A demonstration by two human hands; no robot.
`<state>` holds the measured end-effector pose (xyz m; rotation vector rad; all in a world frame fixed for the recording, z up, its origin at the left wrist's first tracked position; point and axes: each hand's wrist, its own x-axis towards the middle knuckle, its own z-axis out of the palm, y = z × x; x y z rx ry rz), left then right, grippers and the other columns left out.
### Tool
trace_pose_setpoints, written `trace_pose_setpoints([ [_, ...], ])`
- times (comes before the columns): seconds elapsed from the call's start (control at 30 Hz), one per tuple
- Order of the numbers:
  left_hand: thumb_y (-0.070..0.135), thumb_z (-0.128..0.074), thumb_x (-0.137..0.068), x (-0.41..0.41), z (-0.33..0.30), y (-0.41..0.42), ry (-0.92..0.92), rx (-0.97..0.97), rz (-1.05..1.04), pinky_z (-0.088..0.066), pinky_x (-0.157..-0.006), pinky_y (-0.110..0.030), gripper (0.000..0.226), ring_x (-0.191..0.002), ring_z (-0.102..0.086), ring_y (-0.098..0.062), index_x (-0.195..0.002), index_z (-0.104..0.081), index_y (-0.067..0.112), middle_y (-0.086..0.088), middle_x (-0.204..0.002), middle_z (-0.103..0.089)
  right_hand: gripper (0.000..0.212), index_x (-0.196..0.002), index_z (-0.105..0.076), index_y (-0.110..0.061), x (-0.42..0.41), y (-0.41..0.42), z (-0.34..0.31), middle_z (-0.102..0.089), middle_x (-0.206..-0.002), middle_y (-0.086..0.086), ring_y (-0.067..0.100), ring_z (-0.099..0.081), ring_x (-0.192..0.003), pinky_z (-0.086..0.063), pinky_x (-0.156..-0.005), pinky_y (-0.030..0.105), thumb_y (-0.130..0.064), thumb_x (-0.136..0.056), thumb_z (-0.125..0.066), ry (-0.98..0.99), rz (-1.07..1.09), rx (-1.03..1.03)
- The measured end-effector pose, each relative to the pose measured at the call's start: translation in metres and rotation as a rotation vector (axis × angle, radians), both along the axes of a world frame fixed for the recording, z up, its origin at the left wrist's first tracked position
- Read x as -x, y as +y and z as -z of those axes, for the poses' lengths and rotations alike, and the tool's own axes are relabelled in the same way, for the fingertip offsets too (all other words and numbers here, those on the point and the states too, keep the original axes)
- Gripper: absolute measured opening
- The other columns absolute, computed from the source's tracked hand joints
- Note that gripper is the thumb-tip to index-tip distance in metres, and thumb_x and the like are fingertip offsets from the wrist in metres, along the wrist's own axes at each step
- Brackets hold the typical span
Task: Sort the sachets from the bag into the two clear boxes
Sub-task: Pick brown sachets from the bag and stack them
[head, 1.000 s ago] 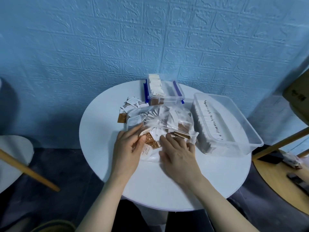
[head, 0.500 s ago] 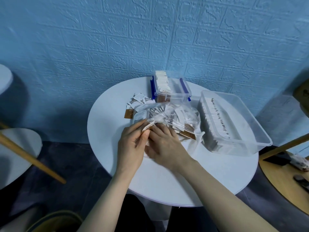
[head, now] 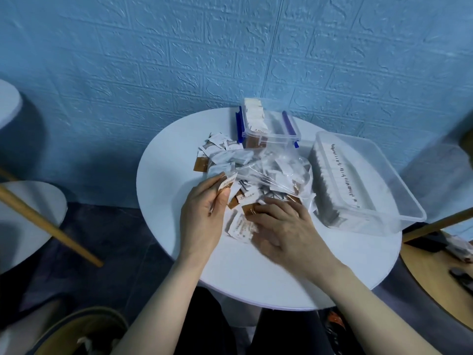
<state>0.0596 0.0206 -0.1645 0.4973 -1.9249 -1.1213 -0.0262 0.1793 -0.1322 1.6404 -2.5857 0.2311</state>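
A small stack of sachets [head: 225, 185] is pinched between the thumb and fingers of the left hand [head: 202, 219], held just above the near-left edge of the clear bag [head: 276, 175]. The right hand [head: 284, 226] is laid with fingers spread and fairly flat over loose sachets [head: 240, 228] spilled at the bag's mouth; it appears to press or gather them, and nothing is seen gripped in it (its edge is blurred). The bag lies crumpled at the middle of the round white surface [head: 256, 278], with many sachets inside. Behind it stands the small clear box [head: 268, 129] with blue clips, a row of sachets stood on edge within. To the right sits the large clear box [head: 363, 185], a long row packed along its left wall. A further heap of loose sachets [head: 217, 155] lies left of the small box.

The step in hand is judged to be the collecting of like sachets into a bundle. It would be done well if the sachets were squared up edge to edge in the left hand before being carried, so that they can be slotted upright beside the existing row. The brown-printed and plain white kinds should be kept apart while gathered. The thin film should be held down lightly, lest sachets be dragged off the surface's near edge.
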Motion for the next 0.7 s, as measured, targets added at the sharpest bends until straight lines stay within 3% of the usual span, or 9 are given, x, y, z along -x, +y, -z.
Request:
trace_pose_setpoints([
  [0.13,0.02,-0.058,-0.096,0.002,0.004,0.001,0.017,-0.026,0.021,-0.049,-0.099,-0.042,0.024,-0.116,-0.059,-0.008,-0.115,-0.07,0.014,0.009,-0.121,-0.064,0.043,-0.132,-0.051,-0.029,0.0,-0.016,-0.003,-0.042,-0.142,-0.016,0.006,-0.028,-0.137,-0.016,-0.11,0.027,-0.044,-0.092,-0.052,-0.068,-0.008,0.119],
  [0.3,0.026,-0.055,-0.093,0.0,0.0,0.002,-0.008,0.013,0.044,-0.049,-0.098,-0.042,0.03,-0.116,-0.059,-0.012,-0.116,-0.069,0.013,0.008,-0.122,-0.064,0.062,-0.149,-0.025,-0.029,0.0,-0.052,0.007,-0.022,-0.156,-0.008,0.02,-0.017,-0.142,-0.012,-0.112,0.033,-0.055,-0.094,-0.038,-0.048,0.054,-0.023],
  [0.5,0.017,-0.059,-0.094,-0.002,-0.005,0.004,-0.047,0.084,-0.006,-0.043,-0.098,-0.02,0.026,-0.116,-0.057,-0.015,-0.117,-0.069,0.011,0.013,-0.119,-0.06,0.044,-0.128,-0.049,-0.026,-0.007,-0.06,0.011,-0.047,-0.134,-0.006,0.026,-0.039,-0.12,-0.031,-0.095,0.04,-0.044,-0.089,-0.04,0.082,0.115,0.02],
  [0.63,0.016,-0.059,-0.095,-0.001,-0.007,0.004,-0.08,0.084,-0.003,-0.043,-0.1,-0.025,0.027,-0.118,-0.055,-0.014,-0.119,-0.068,0.012,0.012,-0.122,-0.06,0.034,-0.108,-0.057,-0.018,-0.005,-0.06,0.009,-0.058,-0.112,-0.002,0.027,-0.047,-0.112,-0.033,-0.092,0.039,-0.043,-0.087,-0.047,0.134,0.104,0.093],
  [0.7,0.017,-0.058,-0.095,-0.001,-0.007,0.004,-0.068,0.084,-0.012,-0.043,-0.101,-0.025,0.028,-0.119,-0.055,-0.014,-0.121,-0.067,0.013,0.011,-0.124,-0.06,0.033,-0.109,-0.055,-0.016,-0.004,-0.066,0.007,-0.055,-0.111,0.001,0.027,-0.047,-0.109,-0.032,-0.093,0.038,-0.04,-0.088,-0.047,0.12,0.1,0.09],
])
